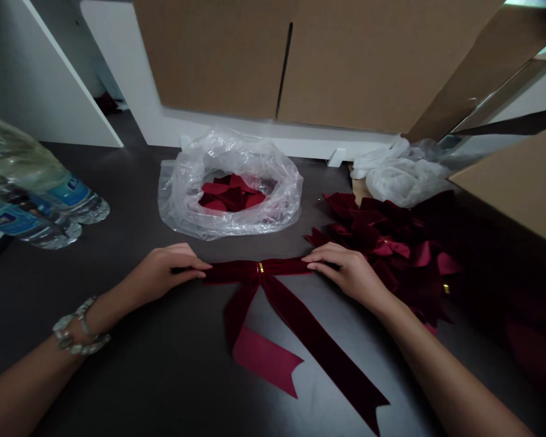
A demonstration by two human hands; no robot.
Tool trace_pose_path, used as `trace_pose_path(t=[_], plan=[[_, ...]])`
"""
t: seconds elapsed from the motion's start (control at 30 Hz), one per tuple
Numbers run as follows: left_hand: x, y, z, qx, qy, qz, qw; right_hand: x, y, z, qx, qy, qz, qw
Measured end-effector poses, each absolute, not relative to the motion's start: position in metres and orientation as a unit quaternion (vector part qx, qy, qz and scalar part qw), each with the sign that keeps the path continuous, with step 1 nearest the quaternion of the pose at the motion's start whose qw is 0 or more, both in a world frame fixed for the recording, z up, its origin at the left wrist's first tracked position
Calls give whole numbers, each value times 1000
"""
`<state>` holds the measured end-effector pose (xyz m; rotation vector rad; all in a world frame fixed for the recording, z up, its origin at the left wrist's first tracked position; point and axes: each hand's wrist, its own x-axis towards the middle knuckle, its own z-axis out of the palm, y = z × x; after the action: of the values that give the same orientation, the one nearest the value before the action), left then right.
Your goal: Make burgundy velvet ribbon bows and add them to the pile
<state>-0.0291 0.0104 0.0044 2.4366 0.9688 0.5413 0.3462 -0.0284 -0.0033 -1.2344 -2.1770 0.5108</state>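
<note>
A dark red velvet bow (282,267) with a gold band at its middle lies stretched sideways over the dark table. My left hand (170,272) pinches the end of its left loop between thumb and fingers. At the opposite loop end, my right hand (341,267) does the same. Two notched tails hang toward me; the left one is folded over and shows its lighter red back. Beyond the bow, an opened clear plastic bag (173,194) holds several red velvet pieces (232,193).
A heap of dark red bows (391,243) lies to the right, with crumpled white plastic (403,173) behind it. Water bottles (68,194) stand at the left. Cardboard (346,67) and white panels (122,73) close off the back of the table (164,370).
</note>
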Motion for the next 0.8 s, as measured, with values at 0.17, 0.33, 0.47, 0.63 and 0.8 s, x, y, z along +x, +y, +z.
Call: trace_pose_path(t=[0.17,0.33,0.47,0.63,0.8], plan=[[-27,10,5,888,353,188,226,347,-27,-1,-466,-815,187,289],[-26,5,13,899,363,156,191,336,-34,8,-484,-821,151,261],[-8,-10,28,900,395,148,106,297,-53,15,-506,-803,120,290],[47,-30,31,916,369,150,43,254,-69,11,-512,-823,75,234],[75,-27,15,937,313,153,-32,251,-75,3,-564,-815,-20,132]])
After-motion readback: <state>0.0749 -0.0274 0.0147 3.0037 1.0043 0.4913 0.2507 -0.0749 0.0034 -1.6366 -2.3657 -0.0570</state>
